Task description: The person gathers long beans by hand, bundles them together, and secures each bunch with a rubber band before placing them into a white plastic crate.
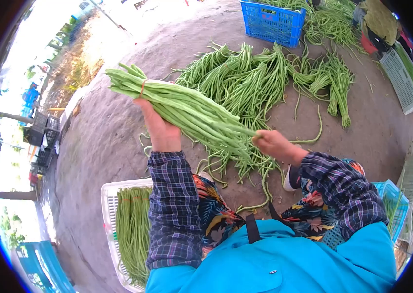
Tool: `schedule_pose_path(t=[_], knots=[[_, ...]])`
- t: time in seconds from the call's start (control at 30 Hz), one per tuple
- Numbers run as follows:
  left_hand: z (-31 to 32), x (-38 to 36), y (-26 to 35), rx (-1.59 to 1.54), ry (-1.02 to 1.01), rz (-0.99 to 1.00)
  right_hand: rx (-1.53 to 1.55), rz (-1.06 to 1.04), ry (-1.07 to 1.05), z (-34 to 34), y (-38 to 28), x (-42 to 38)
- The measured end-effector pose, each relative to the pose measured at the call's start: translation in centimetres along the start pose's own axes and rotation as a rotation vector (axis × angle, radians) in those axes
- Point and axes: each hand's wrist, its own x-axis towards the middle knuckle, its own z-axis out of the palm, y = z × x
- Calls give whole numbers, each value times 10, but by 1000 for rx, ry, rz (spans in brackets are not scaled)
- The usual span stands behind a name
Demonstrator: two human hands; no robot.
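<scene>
While a white slatted plastic crate sits at the far left, the left hand is closed around a bundle of long beans, smooth, pale green and slender, bound by a thin red band and held above the rough grey-brown ground. Rightward, the right hand pinches bean tips at the bundle's end, before loose, tangled beans.

The left hand holds a bundle of long green beans, a red band around its upper-left end. The right hand grips bean tips at the other end. Loose beans lie heaped on the ground beyond, near a blue crate.
</scene>
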Motion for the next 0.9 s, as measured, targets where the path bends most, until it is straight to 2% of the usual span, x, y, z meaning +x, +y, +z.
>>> schedule_pose_path(t=[0.03, 0.1, 0.17, 0.27, 0.3, 0.37, 0.4, 0.47, 0.5, 0.57, 0.6, 0.67, 0.7, 0.8, 0.9], knots=[[-4, 0, 4, -54, -17, 20, 335, 141, 2, -12, 6, -4], [-6, -2, 8, -46, -14, 30, 593, 147, 179, -53, -15, -14], [7, -8, 7, -29, 38, 18, 930, -91, 311, -75, -29, -15], [5, -11, 1, -48, -40, -86, 1097, -151, 305, -87, -73, -23], [14, -14, -1, -132, -109, -132, 1098, -152, 312, -86, -75, -22], [20, -16, -9, -188, -184, -157, 1054, -185, -47, -83, -76, -17], [24, -16, -11, -242, -255, -179, 1053, -188, -42, -75, -80, -13], [34, -16, -18, -259, -241, -204, 929, -174, -70, -58, -91, -4], [37, -16, -21, -276, -289, -214, 929, -174, -63, -54, -100, -2], [43, -15, -28, -327, -336, -232, 511, -125, 76, -48, -119, 1], [44, -14, -31, -328, -341, -237, 512, -126, 84, -42, -121, 5], [47, -13, -36, -314, -298, -228, 361, -282, 172, -31, -121, 14], [53, -15, -36, -354, -161, -270, 361, -281, 177, -28, -126, 16], [55, -17, -37, -65, -107, -291, 276, -283, 223, -20, -134, 20], [59, -10, -45, 94, -62, -278, 257, -235, 237, -19, -130, 28]])
